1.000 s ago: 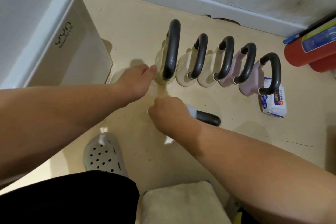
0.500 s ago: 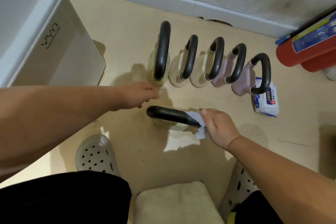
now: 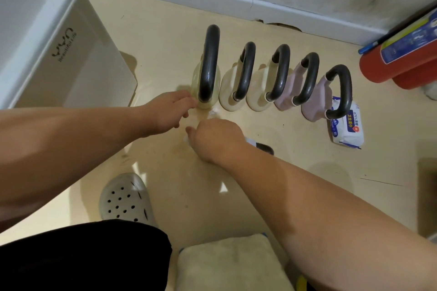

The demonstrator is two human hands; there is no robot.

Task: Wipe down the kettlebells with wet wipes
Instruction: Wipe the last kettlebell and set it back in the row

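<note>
Head view, nearest first: a black trouser leg (image 3: pixel 82 255), a pale cushion (image 3: pixel 231 264) and a perforated clog (image 3: pixel 125 198) sit at the bottom edge, none of them between the hands and the work.

Just beyond, the right hand (image 3: pixel 215 140) is curled shut over a wipe (image 3: pixel 186 139), of which only white scraps show at the knuckles. It presses down on a sixth kettlebell lying on the floor; the hand hides nearly all of it, leaving only a dark handle end (image 3: pixel 264 148) poking out at the wrist. The left hand (image 3: pixel 171 111) is loosely open, its fingertips touching the base of the yellowish bell (image 3: pixel 208 82), holding nothing.

That bell heads a row of five upright on the floor, then two cream bells (image 3: pixel 230 99) (image 3: pixel 256 99) and two pink ones (image 3: pixel 287 93) (image 3: pixel 315 104), each nearly touching its neighbour.

These are probably heavy, rigid and unbreakable, so firm rubbing is safe. The glossy handles look wet and likely slick; a full fist round the loop seems the surest hold, with a palm on the body to stop rolling. The tight spacing will probably block the wipe from the facing sides, so each bell may need pulling out.

The wipe pack (image 3: pixel 346 130) lies just behind the last pink bell, within reach. Further off, a white bin (image 3: pixel 47 38) stands to the left and a red extinguisher (image 3: pixel 399 54) lies by the wall, both clear.
</note>
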